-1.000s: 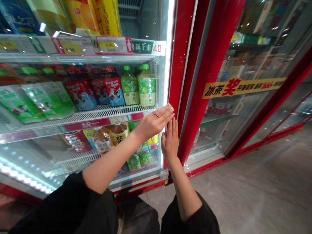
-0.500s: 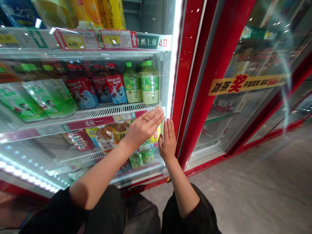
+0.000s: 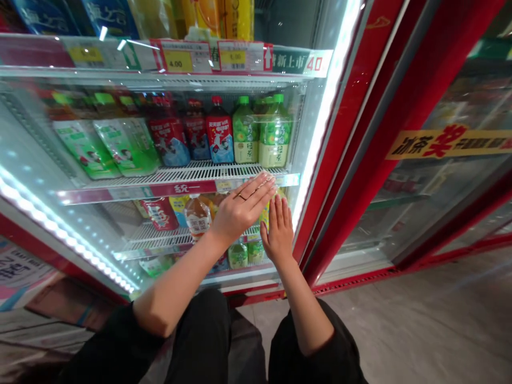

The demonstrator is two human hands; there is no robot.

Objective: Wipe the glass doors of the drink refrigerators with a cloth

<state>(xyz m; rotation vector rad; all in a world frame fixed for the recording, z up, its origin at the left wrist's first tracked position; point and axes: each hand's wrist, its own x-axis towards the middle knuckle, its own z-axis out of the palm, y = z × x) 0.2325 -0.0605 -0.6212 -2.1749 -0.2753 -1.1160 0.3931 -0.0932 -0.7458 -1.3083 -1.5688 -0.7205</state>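
My left hand (image 3: 247, 201) is held flat with its fingers stretched toward the upper right, a ring on one finger. Beside and a little below it, my right hand (image 3: 279, 232) has its fingers straight up and its thumb apart. Nothing is in either hand. Both are in front of a lit drinks fridge, by its glass front; whether they touch the glass I cannot tell. Behind the left fingertips runs a shelf edge (image 3: 196, 189). Green tea bottles (image 3: 275, 140) and a red-labelled bottle (image 3: 220, 136) stand on that shelf.
A red door frame (image 3: 340, 128) rises on the right, with another glass door bearing a yellow banner (image 3: 448, 143). Pouch-like green packs (image 3: 128, 146) stand at the left of the shelf. Bottles (image 3: 197, 217) fill a lower shelf. Grey floor (image 3: 432, 325) lies at lower right.
The view has turned left, so the fridge appears further right. Both hands keep their flat pose and now lie further left relative to the shelf's right end.
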